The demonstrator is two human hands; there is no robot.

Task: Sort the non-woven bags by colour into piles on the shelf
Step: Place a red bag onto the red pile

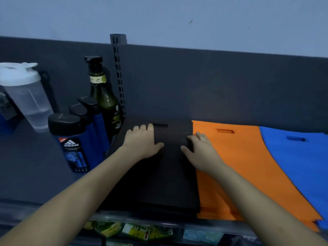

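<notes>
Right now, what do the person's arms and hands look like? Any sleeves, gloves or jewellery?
The left forearm and right forearm are bare to the frame's edge; no sleeve shows. The left hand and right hand wear no gloves, and no watch, bracelet or ring shows.

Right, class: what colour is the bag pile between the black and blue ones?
The middle pile is orange; head view.
</notes>
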